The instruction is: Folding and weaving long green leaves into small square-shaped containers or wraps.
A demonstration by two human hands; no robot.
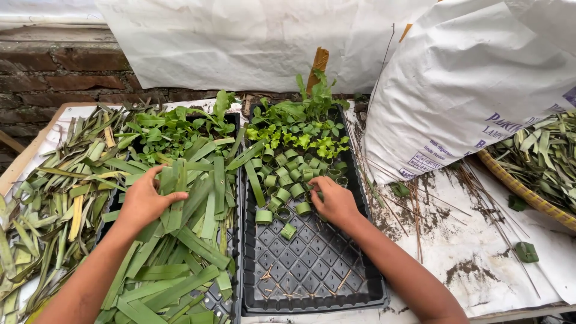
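Observation:
My left hand [146, 198] rests on a heap of cut green leaf strips [180, 264], its fingers closed round one strip. My right hand [334, 201] reaches into a black seedling tray [312, 270] and touches small rolled leaf rings [282, 186] set in its cells. The tray's far end holds green seedlings [297, 129]. The near cells are bare. One loose ring [288, 231] lies just in front of my right hand.
A second tray with seedlings [174, 129] lies under the strips. Dry and green leaf scraps [54, 198] pile at left. A big white sack [468, 84] stands at right, beside a woven basket of leaves [543, 162]. Thin sticks [414, 204] and soil lie on the white sheet.

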